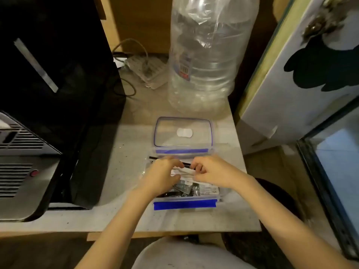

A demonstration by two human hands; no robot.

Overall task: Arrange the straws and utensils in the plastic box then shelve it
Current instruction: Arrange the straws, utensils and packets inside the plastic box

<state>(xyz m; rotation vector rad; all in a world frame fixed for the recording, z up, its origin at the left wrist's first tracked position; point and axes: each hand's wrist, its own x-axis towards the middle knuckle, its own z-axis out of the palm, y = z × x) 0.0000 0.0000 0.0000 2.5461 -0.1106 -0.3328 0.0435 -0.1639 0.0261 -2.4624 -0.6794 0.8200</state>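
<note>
Below both hands sits the clear plastic box (185, 199) with blue clips, open on the counter (124, 152), dark utensils and wrapped straws (183, 172) inside. Left hand (162, 174) and right hand (212, 172) pinch the paper-wrapped straws between them; its lid (182, 134) lies just beyond their fingertips.

Dim warm light, soft blur throughout — wide-angle bending at edges
</note>
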